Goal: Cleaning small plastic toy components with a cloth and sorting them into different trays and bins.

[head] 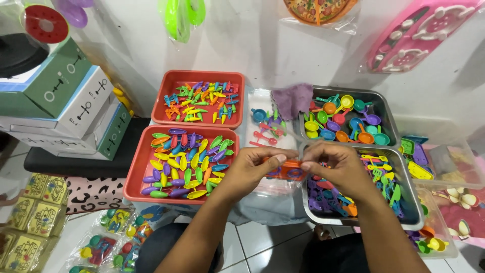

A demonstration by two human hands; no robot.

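Note:
My left hand (251, 169) and my right hand (337, 169) meet at the middle of the view. Together they pinch a small orange plastic toy piece (288, 166) inside a clear plastic bag (280, 188). The bag hangs just below my fingers. Right of my hands stands a metal tray (415, 213) with several small coloured toy utensils. To the left lies a red tray (142, 171) full of coloured leaf-shaped pieces.
A second red tray (166, 87) of small coloured pieces and a metal tray (382, 105) of toy pans sit farther back. Between them lie a purple cloth (293, 98) and loose toy spoons (266, 136). Boxes (76, 101) are stacked left; bagged toys (113, 237) lie on the floor.

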